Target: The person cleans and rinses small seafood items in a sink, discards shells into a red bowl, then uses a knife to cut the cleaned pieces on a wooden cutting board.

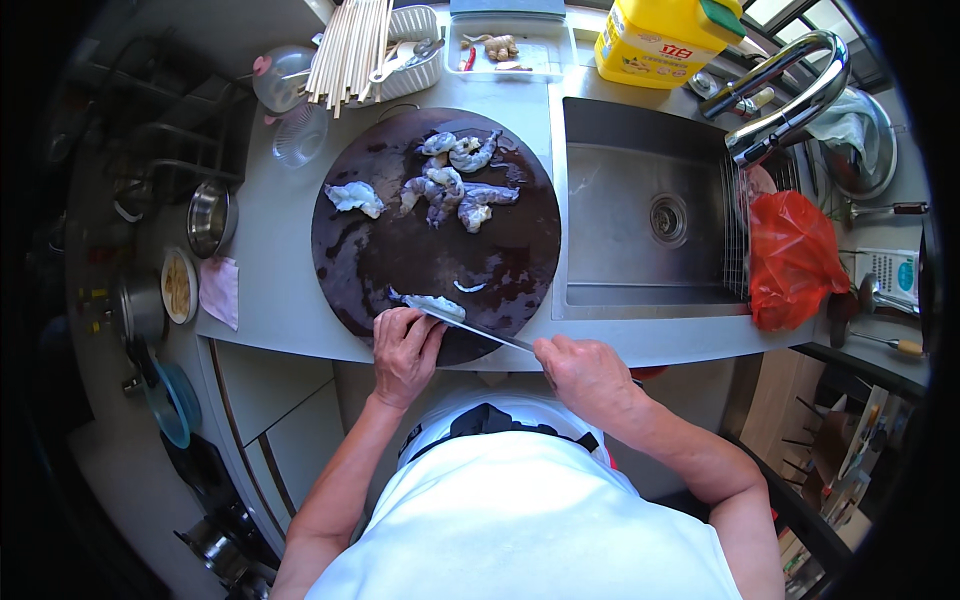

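A dark round cutting board lies on the counter before me. At its near edge, my left hand is closed, its curled fingers holding a peeled raw shrimp against the wood. My right hand grips a knife by its handle, which the fist mostly hides. The blade slants leftward, its tip end touching or just over the shrimp beside my left fingertips. Several grey-blue raw shrimp are heaped toward the far side of the board. A flattened pale shrimp piece lies left of them, and a thin whitish scrap sits nearer me.
Right of the board is a steel sink with a curved faucet and a red plastic bag. Behind stand a yellow jug, a tray of ginger and chopsticks. A steel bowl is at left.
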`<action>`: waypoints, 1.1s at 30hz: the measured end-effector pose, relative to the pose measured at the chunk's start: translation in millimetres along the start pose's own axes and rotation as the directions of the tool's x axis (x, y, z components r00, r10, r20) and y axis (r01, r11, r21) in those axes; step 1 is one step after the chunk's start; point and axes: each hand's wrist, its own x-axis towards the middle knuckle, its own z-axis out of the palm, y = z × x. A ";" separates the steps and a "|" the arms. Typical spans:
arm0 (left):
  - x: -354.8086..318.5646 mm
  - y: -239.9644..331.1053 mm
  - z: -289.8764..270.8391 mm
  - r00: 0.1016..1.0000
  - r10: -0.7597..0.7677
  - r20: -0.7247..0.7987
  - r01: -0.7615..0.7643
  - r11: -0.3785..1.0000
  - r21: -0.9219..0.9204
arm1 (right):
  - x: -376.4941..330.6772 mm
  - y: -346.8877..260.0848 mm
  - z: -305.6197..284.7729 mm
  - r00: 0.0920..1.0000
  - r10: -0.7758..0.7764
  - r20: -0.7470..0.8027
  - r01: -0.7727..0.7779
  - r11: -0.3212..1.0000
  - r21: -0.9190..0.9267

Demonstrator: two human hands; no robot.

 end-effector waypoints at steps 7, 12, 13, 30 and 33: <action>-6.8 -0.8 -5.3 1.000 -0.010 -0.007 0.011 1.000 0.018 | 3.6 20.5 -5.3 0.993 0.088 0.075 -0.107 0.944 0.312; -0.4 0.4 -4.3 0.999 0.019 -0.030 -0.018 1.000 0.001 | 7.3 34.8 -6.2 0.947 0.193 0.255 -0.307 0.772 0.557; 0.5 -2.0 -3.1 1.000 0.021 -0.021 -0.021 1.000 -0.009 | 7.4 34.5 -8.0 0.933 0.211 0.292 -0.348 0.735 0.581; 8.8 2.9 -2.4 0.989 -0.146 -0.006 0.147 0.989 0.037 | -6.5 54.3 -13.3 0.906 0.284 0.315 -0.424 0.614 0.666; 5.2 4.6 -1.6 0.989 -0.142 -0.046 0.144 0.989 0.031 | -6.6 48.1 -4.1 0.982 0.185 0.041 -0.173 0.788 0.590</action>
